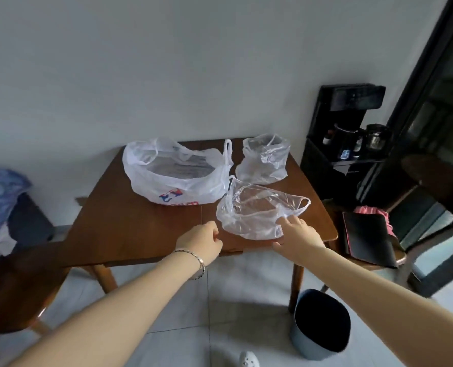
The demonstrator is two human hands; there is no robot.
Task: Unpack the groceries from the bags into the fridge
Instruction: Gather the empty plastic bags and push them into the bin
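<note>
Three plastic bags lie on a brown wooden table [140,229]. A large white bag [177,173] with a red and blue print sits at the back left, its mouth open. A small clear bag [265,161] stands at the back right. A clear bag [257,213] lies flat at the front right. My right hand [297,233] rests on the near edge of that front bag, fingers spread over the plastic. Just left of the same bag, my left hand [203,242] hovers over the table with fingers loosely curled and nothing in it. No fridge is in view.
A black water dispenser stand [344,144] with kettles stands right of the table. A stool carries a black folder [368,234] at the right. A dark bin [320,324] sits on the floor by the table leg. A wooden chair [21,287] is at the left.
</note>
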